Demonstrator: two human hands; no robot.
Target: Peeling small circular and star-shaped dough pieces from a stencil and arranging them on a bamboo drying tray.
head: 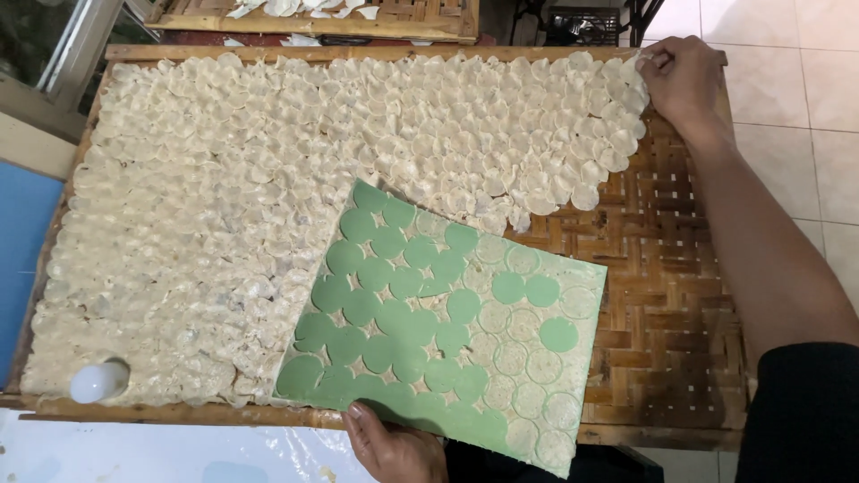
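Observation:
A woven bamboo tray is covered over most of its surface with several thin, pale round crackers laid overlapping. My left hand grips the near edge of a green board that rests tilted on the tray; several pale discs still stick to its right side, and round bare green patches show on its left. My right hand reaches to the tray's far right corner, fingers closed on a cracker at the edge of the laid rows.
A white round bulb-like object lies at the tray's near left corner. A second wooden rack with pale pieces stands beyond the far edge. White floor tiles lie to the right, a blue surface to the left.

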